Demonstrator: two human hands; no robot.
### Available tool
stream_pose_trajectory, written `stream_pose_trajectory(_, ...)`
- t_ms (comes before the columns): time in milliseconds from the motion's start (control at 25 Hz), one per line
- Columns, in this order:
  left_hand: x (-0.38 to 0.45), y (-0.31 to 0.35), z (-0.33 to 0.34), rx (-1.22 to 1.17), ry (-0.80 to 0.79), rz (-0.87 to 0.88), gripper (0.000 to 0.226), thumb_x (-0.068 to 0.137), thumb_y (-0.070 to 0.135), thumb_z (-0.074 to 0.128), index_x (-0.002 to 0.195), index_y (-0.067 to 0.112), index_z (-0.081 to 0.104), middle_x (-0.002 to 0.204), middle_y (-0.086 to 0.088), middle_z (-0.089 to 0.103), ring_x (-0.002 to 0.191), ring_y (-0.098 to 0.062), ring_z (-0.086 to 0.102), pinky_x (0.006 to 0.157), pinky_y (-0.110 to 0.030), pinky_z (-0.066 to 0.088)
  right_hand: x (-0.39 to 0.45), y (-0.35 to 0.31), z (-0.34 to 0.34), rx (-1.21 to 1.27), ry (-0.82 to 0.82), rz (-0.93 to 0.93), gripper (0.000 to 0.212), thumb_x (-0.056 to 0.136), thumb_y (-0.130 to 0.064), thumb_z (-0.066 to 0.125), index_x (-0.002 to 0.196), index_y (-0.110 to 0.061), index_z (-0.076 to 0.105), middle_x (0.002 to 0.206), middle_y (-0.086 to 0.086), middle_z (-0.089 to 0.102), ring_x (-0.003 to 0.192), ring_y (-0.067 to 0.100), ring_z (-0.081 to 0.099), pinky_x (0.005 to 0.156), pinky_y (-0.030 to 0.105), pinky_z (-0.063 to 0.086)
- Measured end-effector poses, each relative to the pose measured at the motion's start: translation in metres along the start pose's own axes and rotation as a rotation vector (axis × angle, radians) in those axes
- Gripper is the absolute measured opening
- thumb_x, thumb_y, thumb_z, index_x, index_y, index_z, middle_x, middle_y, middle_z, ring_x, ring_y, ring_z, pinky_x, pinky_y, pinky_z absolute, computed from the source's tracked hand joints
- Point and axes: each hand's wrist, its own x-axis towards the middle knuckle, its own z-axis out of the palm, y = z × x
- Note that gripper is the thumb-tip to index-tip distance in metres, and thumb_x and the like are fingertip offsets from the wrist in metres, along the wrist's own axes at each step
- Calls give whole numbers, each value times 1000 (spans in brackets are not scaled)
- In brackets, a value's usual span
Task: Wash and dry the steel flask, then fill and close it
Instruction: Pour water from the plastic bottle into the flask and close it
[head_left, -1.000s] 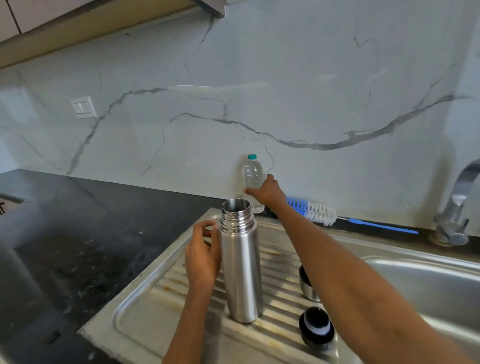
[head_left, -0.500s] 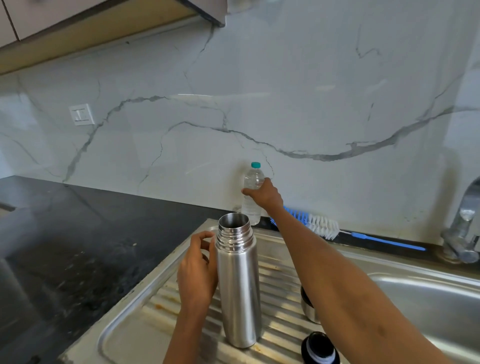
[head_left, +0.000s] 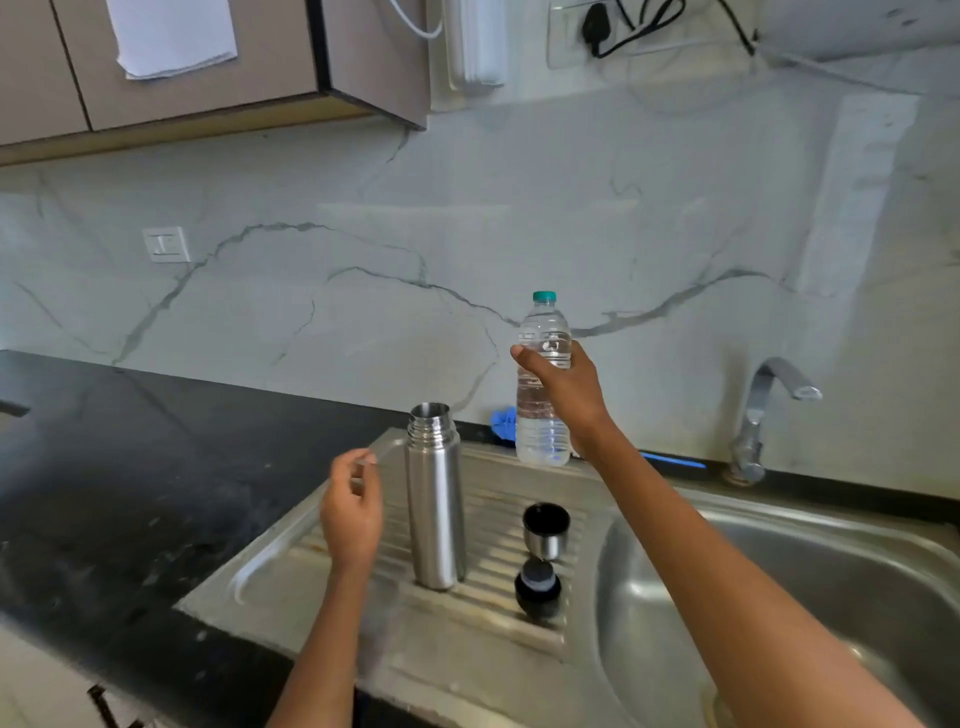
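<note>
The steel flask (head_left: 435, 499) stands upright and uncapped on the ribbed drainboard (head_left: 467, 623) of the sink. My right hand (head_left: 563, 384) grips a clear plastic water bottle (head_left: 543, 415) with a teal cap, held upright in the air behind and to the right of the flask. My left hand (head_left: 353, 512) hovers just left of the flask, fingers loosely curled, not touching it. To the flask's right, the steel cup lid (head_left: 545, 530) sits mouth up, and the black stopper (head_left: 537, 592) lies in front of it.
The sink basin (head_left: 831, 597) lies to the right, with a steel tap (head_left: 763, 410) behind it. A blue bottle brush (head_left: 504, 423) lies along the wall behind the bottle. Black countertop (head_left: 130, 467) stretches to the left. Cabinets hang above on the left.
My right hand has lifted the water bottle off the counter by the wall and brought it up and nearer. My left hand has let go of the flask and moved slightly left.
</note>
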Motion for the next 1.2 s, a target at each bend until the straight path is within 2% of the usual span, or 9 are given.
stream_pose_trajectory(120, -24, 39, -31, -174, 155, 70, 17, 105, 22, 57, 105, 6, 63, 77, 8, 60, 65, 0, 54, 59, -20, 45, -61, -9, -44, -47, -40, 58, 38, 84, -35, 82, 113, -16, 66, 102, 6, 75, 89, 20, 75, 70, 31, 62)
stream_pose_trajectory(200, -50, 79, -49, -234, 111, 205, 14, 105, 14, 55, 96, 6, 63, 71, 4, 58, 60, 1, 51, 54, -16, 38, -97, -2, -72, -123, -57, 62, 37, 82, -35, 83, 112, -20, 67, 101, 1, 76, 91, 17, 75, 77, 34, 62)
stream_pose_trajectory(400, -115, 150, -16, -271, -496, 188, 14, 104, 20, 57, 98, 15, 69, 70, 7, 66, 59, -2, 57, 54, -17, 46, -157, 18, -129, -245, -69, 54, 34, 81, -33, 85, 108, -24, 66, 97, -4, 76, 86, 7, 72, 79, 30, 56)
stream_pose_trajectory(480, -141, 166, 20, -291, -688, 114, 13, 103, 24, 59, 113, 24, 67, 97, 12, 74, 79, -1, 66, 72, -20, 51, -172, 24, -146, -197, -101, 64, 41, 80, -36, 85, 114, -22, 67, 102, 1, 76, 92, 15, 73, 88, 41, 59)
stream_pose_trajectory(600, -169, 189, 67, -289, -890, 15, 43, 104, 35, 56, 144, 22, 53, 145, 7, 57, 124, 1, 55, 103, -16, 40, -183, 25, -171, -40, -247, 172, 55, 77, -36, 84, 121, -11, 65, 104, 15, 74, 91, 33, 72, 94, 56, 55)
stream_pose_trajectory(760, -183, 212, 91, -528, -1095, -111, 41, 107, 40, 46, 141, 21, 57, 134, 2, 68, 124, -17, 64, 112, -40, 46, -191, 27, -192, 271, -457, 387, 62, 75, -34, 79, 125, -2, 61, 99, 22, 68, 81, 38, 67, 82, 47, 55)
stream_pose_trajectory(920, -190, 220, 104, -700, -1133, -171, 38, 106, 31, 49, 139, 15, 57, 133, -6, 69, 125, -25, 64, 108, -47, 49, -192, 32, -205, 354, -484, 413, 63, 74, -39, 83, 120, -4, 59, 97, 21, 67, 76, 37, 67, 74, 43, 56)
stream_pose_trajectory(1080, -189, 218, 120, -718, -1109, -261, 39, 98, 30, 59, 128, 6, 62, 131, -10, 69, 125, -27, 64, 111, -52, 46, -197, 38, -203, 131, -274, 268, 46, 78, -36, 80, 109, -7, 65, 92, 20, 71, 73, 34, 69, 74, 46, 58)
stream_pose_trajectory(1200, -187, 217, 130, -631, -1083, -223, 29, 103, 25, 58, 124, 7, 64, 124, -8, 73, 121, -27, 66, 104, -46, 52, -193, 46, -200, -84, -123, 124, 40, 80, -37, 82, 112, -19, 66, 95, 3, 76, 85, 22, 73, 86, 51, 59)
